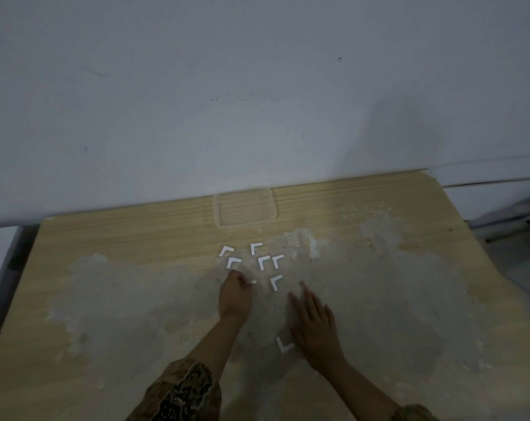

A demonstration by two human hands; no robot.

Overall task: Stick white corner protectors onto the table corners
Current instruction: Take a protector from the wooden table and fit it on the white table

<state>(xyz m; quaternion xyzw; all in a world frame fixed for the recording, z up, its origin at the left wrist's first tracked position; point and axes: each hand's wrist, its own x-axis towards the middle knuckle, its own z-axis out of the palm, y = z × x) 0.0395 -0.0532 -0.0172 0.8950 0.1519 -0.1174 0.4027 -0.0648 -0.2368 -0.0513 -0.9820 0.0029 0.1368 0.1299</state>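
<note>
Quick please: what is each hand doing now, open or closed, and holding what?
Left hand: fingers curled, pinching a small white piece, likely a corner protector.
Right hand: open, fingers straight, flat on the table, holding nothing.

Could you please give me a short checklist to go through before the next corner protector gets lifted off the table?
1. Protectors within reach: ok. Six loose corner protectors lie just beyond the hands, and a seventh protector lies beside the right hand.
2. Left hand has a piece: cannot tell. Its fingers are curled around something small and white, too blurred to identify.
3. Right hand free: ok. It rests flat and open on the table.
4. Table surface clean for sticking: not ok. Whitish patches cover much of the top.
5. Table corners already fitted: cannot tell. Both far corners look bare.
</note>
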